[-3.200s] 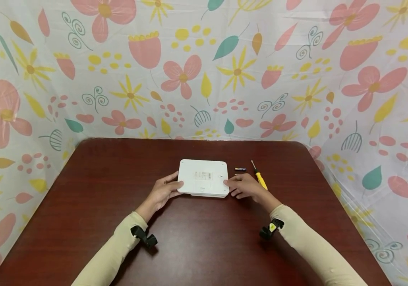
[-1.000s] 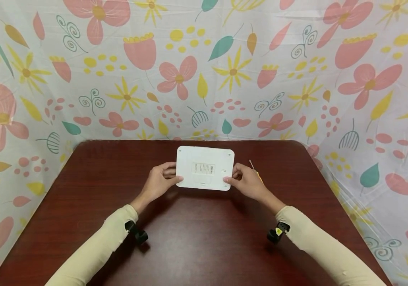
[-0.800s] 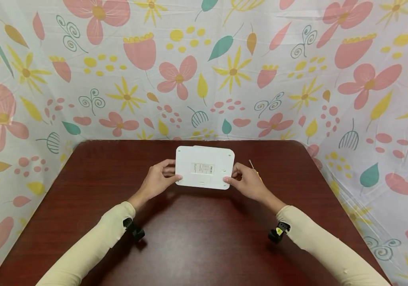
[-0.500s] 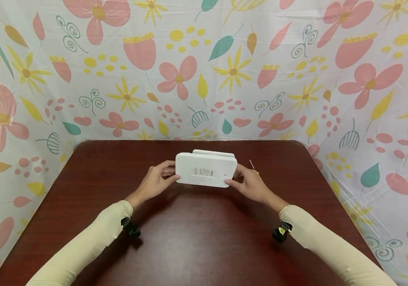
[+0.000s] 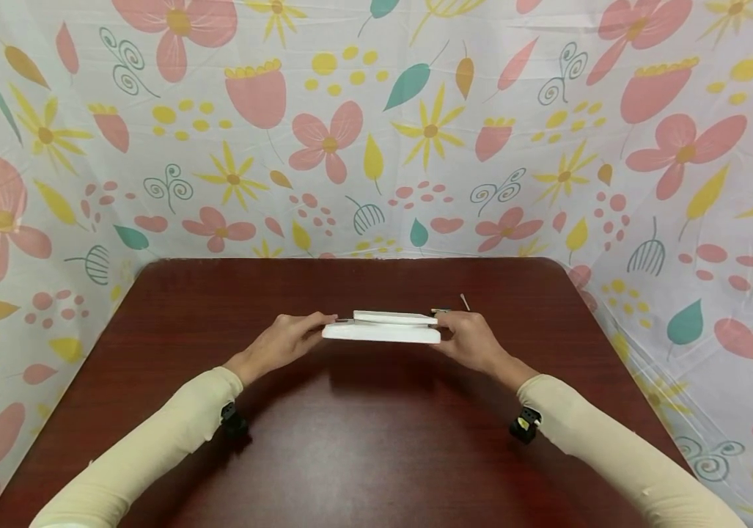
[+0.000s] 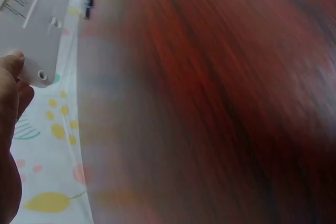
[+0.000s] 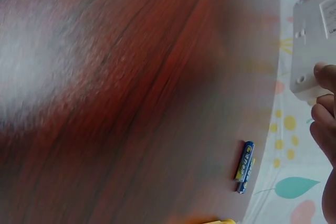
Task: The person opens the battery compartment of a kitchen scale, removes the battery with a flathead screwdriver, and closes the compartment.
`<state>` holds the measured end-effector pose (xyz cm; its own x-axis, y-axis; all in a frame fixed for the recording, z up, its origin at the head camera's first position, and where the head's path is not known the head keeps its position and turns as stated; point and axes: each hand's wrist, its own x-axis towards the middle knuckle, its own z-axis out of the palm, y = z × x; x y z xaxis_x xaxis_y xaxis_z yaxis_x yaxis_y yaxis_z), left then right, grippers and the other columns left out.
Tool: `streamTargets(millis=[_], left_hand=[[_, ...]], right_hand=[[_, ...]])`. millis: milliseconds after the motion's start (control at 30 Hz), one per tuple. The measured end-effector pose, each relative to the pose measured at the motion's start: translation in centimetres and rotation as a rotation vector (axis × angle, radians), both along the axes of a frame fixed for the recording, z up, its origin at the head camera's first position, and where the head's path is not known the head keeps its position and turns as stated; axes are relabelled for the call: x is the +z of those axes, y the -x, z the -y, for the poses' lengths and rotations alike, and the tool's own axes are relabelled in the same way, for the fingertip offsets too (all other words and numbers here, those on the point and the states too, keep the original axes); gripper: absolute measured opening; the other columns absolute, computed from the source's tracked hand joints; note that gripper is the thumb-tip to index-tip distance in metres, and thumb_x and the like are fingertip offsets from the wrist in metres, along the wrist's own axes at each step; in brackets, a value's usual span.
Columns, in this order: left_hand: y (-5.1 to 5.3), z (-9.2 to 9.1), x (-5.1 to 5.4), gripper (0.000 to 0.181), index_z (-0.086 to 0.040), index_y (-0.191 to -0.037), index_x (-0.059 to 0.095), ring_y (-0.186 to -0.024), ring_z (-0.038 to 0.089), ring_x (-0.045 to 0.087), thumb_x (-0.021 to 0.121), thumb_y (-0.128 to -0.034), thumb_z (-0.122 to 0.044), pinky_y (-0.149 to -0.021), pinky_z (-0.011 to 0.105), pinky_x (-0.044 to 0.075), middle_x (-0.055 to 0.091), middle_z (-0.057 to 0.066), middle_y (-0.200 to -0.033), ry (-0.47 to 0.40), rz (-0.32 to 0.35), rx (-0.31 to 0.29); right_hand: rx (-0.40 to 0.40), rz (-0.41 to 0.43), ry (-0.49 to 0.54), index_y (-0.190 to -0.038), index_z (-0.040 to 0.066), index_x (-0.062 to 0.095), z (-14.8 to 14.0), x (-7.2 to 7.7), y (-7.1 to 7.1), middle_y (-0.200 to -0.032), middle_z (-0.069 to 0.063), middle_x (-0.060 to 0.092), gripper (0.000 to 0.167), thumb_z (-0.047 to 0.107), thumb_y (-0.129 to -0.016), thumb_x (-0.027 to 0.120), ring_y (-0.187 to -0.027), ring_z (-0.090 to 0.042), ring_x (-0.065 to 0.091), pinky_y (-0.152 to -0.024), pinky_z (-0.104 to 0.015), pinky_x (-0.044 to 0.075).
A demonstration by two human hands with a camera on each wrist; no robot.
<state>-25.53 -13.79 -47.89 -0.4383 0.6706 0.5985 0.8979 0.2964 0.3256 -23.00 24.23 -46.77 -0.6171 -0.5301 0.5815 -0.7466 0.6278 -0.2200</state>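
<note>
A white digital scale (image 5: 383, 334) is held above the table, seen nearly edge-on in the head view, its thinner platform (image 5: 392, 317) raised behind the base. My left hand (image 5: 280, 345) pinches its left end. In the left wrist view the thumb of that left hand (image 6: 10, 93) presses the underside of the scale (image 6: 39, 30), near a round corner foot. The other end is pinched by my right hand (image 5: 475, 346). The right wrist view shows the thumb of the right hand (image 7: 326, 111) on the scale's underside (image 7: 310, 51). The scale's top face is mostly hidden.
Two blue-and-yellow batteries (image 7: 245, 166) lie together on the dark red-brown table (image 5: 350, 440), just beyond my right hand. A screwdriver's metal shaft (image 5: 465, 301) shows there too, its yellow handle (image 7: 220, 222) mostly out of sight. A floral cloth (image 5: 376, 147) hangs behind the table.
Both hands have lifted the scale and tipped it from underside facing me to nearly edge-on, so its label is out of the head view. The batteries have come back into sight.
</note>
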Motion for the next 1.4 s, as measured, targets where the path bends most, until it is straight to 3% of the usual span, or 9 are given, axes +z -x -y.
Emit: streamTargets(millis=[133,300,433,567,700,900,1167,1300,1400], left_hand=[[0.2,0.4,-0.3,0.038,-0.003,-0.123,0.066,-0.096,0.020,0.075,0.077,-0.0869,0.005,-0.074,0.030,0.062,0.072,0.014,-0.124,0.090,-0.107,-0.029],[0.2,0.5,-0.4,0.019,-0.006,-0.112,0.067,-0.094,0.020,0.075,0.072,-0.0937,-0.002,-0.071,0.030,0.062,0.072,0.013,-0.125,0.142,-0.228,-0.010],[0.5,0.5,-0.5,0.010,-0.009,-0.097,0.061,-0.095,0.022,0.075,0.069,-0.0964,-0.004,-0.063,0.030,0.061,0.072,0.013,-0.124,0.171,-0.332,0.007],[0.9,0.4,-0.8,0.016,-0.009,-0.095,0.061,-0.099,0.023,0.074,0.070,-0.0907,0.003,-0.058,0.030,0.059,0.073,0.011,-0.122,0.194,-0.450,-0.003],[1.3,0.3,-1.3,0.016,-0.006,-0.093,0.057,-0.106,0.023,0.072,0.063,-0.0931,0.008,-0.056,0.028,0.056,0.072,0.012,-0.124,0.221,-0.535,-0.049],[1.9,0.2,-2.0,0.012,-0.005,-0.096,0.059,-0.109,0.021,0.072,0.052,-0.1046,0.002,-0.069,0.030,0.062,0.072,0.014,-0.122,0.285,-0.633,-0.097],[2.4,0.2,-2.4,0.016,-0.007,-0.109,0.065,-0.102,0.017,0.073,0.052,-0.1041,0.002,-0.069,0.026,0.061,0.072,0.012,-0.123,0.402,-0.645,-0.114],[2.2,0.0,-2.0,0.037,-0.009,-0.120,0.067,-0.096,0.017,0.073,0.074,-0.0862,0.004,-0.062,0.025,0.059,0.071,0.010,-0.126,0.485,-0.584,-0.085],[2.2,-0.2,-1.7,0.043,-0.011,-0.124,0.068,-0.094,0.017,0.073,0.075,-0.0848,0.006,-0.059,0.025,0.058,0.071,0.009,-0.126,0.524,-0.550,-0.065]], right_hand=[[0.051,-0.126,-0.055,-0.085,0.008,0.067,-0.2,-0.5,0.4,-0.078,-0.003,0.071,0.032,0.004,-0.066,0.092,-0.065,-0.015,0.061,-0.055,-0.034,0.052],[0.136,-0.222,-0.122,-0.098,0.006,0.075,-0.4,-0.9,0.7,-0.090,-0.007,0.076,0.034,0.004,-0.068,0.091,-0.083,-0.021,0.074,-0.067,-0.038,0.062],[0.192,-0.325,-0.161,-0.105,0.004,0.076,-0.5,-1.0,1.1,-0.101,-0.011,0.078,0.017,0.013,-0.091,0.077,-0.090,-0.023,0.076,-0.071,-0.040,0.063],[0.244,-0.495,-0.189,-0.108,0.002,0.075,-0.5,-1.1,1.7,-0.105,-0.013,0.077,0.027,0.019,-0.107,0.055,-0.090,-0.024,0.076,-0.069,-0.040,0.064],[0.300,-0.640,-0.223,-0.108,-0.001,0.075,-0.7,-1.4,2.3,-0.103,-0.016,0.077,0.024,0.006,-0.107,0.052,-0.087,-0.027,0.076,-0.067,-0.039,0.063],[0.349,-0.792,-0.344,-0.100,-0.003,0.073,-1.1,-2.2,3.2,-0.100,-0.017,0.077,0.023,-0.004,-0.104,0.051,-0.088,-0.024,0.076,-0.072,-0.036,0.064],[0.350,-0.829,-0.472,-0.100,0.001,0.073,-1.4,-2.9,4.0,-0.102,-0.013,0.078,0.028,-0.001,-0.107,0.046,-0.092,-0.020,0.076,-0.076,-0.033,0.063],[0.358,-0.821,-0.477,-0.101,0.000,0.073,-1.4,-3.2,4.4,-0.100,-0.014,0.078,0.032,-0.001,-0.108,0.042,-0.091,-0.021,0.076,-0.074,-0.033,0.063],[0.365,-0.801,-0.469,-0.101,-0.002,0.072,-1.5,-3.4,4.5,-0.099,-0.015,0.077,0.034,-0.002,-0.108,0.039,-0.090,-0.022,0.076,-0.072,-0.033,0.063]])
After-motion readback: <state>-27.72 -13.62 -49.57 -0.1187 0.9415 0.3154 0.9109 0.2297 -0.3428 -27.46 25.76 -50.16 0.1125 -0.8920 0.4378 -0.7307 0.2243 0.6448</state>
